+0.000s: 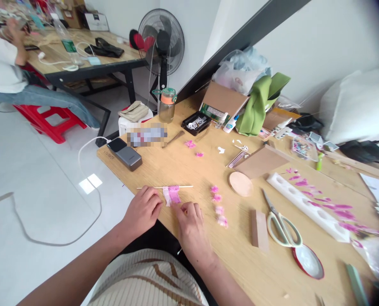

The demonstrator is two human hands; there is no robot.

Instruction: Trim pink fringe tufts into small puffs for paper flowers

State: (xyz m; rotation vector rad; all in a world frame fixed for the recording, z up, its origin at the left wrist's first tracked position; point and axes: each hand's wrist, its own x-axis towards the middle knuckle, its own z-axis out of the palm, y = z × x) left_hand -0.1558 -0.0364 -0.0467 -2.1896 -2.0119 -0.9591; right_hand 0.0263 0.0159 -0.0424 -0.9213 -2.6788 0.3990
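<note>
A thin pale stick [186,186] lies crosswise near the table's front edge, with a pink and white strip [173,195] of thin material hanging from it toward me. My left hand [146,207] is at the left part of the stick, fingers curled and closed; what its fingertips hold is hidden. At the strip's lower right edge, my right hand [191,221] has its thumb and bent fingers closed on the material. Several small pink flowers [217,198] stand in a row to the right of that hand.
Right of the flowers are a round wooden disc [240,184], a wooden block [259,229], scissors [281,223] and a white holder [307,208] with pink petals beside it. A power bank [124,154] sits at the left edge. Another person [4,63] sits at the far table.
</note>
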